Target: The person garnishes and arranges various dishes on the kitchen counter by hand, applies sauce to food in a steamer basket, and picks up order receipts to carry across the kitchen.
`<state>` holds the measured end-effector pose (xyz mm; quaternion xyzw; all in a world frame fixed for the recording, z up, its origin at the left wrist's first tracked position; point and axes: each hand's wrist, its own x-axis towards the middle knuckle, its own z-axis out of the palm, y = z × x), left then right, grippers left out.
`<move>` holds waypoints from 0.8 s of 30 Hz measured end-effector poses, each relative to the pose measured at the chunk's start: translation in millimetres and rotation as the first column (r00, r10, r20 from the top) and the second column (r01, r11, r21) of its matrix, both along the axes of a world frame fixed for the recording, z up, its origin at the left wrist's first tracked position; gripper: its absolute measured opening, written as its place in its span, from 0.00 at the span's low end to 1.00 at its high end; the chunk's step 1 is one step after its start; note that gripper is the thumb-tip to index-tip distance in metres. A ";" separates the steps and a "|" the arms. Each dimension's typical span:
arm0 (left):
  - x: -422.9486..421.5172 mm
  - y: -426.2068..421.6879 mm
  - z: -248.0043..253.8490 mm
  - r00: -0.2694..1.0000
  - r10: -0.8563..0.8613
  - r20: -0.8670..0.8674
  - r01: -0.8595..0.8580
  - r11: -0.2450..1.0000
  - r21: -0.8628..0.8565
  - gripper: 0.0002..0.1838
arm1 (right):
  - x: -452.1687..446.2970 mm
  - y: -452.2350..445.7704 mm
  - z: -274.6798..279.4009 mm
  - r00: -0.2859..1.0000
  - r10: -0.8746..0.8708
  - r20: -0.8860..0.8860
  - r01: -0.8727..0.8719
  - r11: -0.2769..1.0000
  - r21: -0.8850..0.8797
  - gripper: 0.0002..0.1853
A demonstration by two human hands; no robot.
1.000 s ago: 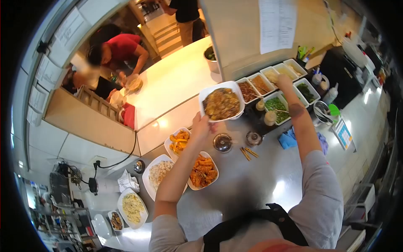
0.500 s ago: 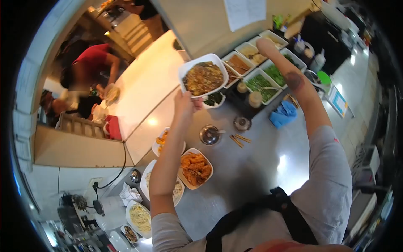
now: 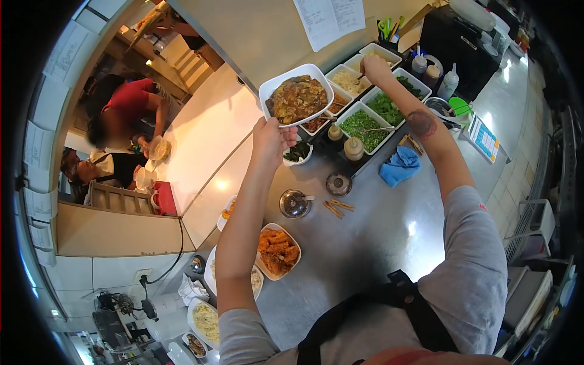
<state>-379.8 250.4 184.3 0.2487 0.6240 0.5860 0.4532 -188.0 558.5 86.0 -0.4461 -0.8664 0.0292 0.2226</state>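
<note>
My left hand point(image 3: 272, 141) grips the near edge of a white bowl point(image 3: 266, 92), raised over the counter and slightly tilted. Chunky brown sauced food point(image 3: 298, 97) fills the bowl. My right hand point(image 3: 375, 69) is closed over the rear row of containers, on what looks like a spoon point(image 3: 360, 77); its lower end is hard to make out. Below those fingers is a container of pale chopped food point(image 3: 345, 81). Nearby stand containers of chopped green onion point(image 3: 360, 125) and leafy greens point(image 3: 384, 108).
Squeeze bottles point(image 3: 449, 82) and a calculator point(image 3: 483, 139) are at right. A blue cloth point(image 3: 400, 166), clothespins point(image 3: 336, 208), a metal lidded pot point(image 3: 295, 204) and a dish of orange-red food point(image 3: 278, 251) lie on the steel counter point(image 3: 365, 243). A person in red point(image 3: 131, 97) works beyond the pass.
The view has shifted slightly. My right hand's fingers now show more clearly above the containers; the white bowl stays raised in my left hand.
</note>
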 end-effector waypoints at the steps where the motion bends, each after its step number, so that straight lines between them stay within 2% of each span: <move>1: 0.7 1.6 -0.7 1.000 -0.006 -0.002 0.006 1.000 0.000 0.11 | 2.1 -0.5 -2.1 1.000 0.013 0.023 -0.014 0.999 0.047 0.06; 3: 1.4 5.6 -4.6 1.000 -0.018 -0.007 0.018 1.000 0.001 0.11 | 4.5 2.2 -16.7 0.997 0.036 0.070 -0.046 0.989 0.142 0.06; 9: 8.0 25.9 -23.0 1.000 0.026 0.002 -0.025 0.999 -0.044 0.11 | 4.5 6.7 -46.4 0.998 0.035 0.043 -0.037 0.998 0.047 0.06; 12: 7.7 37.0 -32.2 0.999 0.023 0.022 -0.023 0.999 -0.029 0.10 | 10.5 9.0 -47.8 0.987 0.062 -0.151 -0.084 0.986 -0.146 0.05; 15: 10.7 49.6 -38.2 0.995 0.094 -0.027 -0.095 0.994 -0.046 0.11 | 15.4 4.6 -43.2 0.980 0.089 -0.178 -0.123 0.974 -0.190 0.05; 18: 10.5 55.9 -45.2 0.996 0.075 -0.051 -0.078 0.995 -0.060 0.12 | 24.7 2.4 -39.5 0.973 -0.042 -0.226 -0.060 0.903 -0.425 0.05; 21: 11.3 65.0 -53.9 0.996 0.082 -0.041 -0.085 0.993 -0.077 0.13 | 32.5 12.6 -47.3 0.900 -0.198 -0.388 -0.092 0.784 -0.614 0.06; 24: 10.8 73.8 -66.4 0.997 0.079 -0.002 -0.079 0.995 -0.056 0.13 | 33.9 16.5 -33.2 0.810 -0.186 -0.556 -0.230 0.771 -0.594 0.06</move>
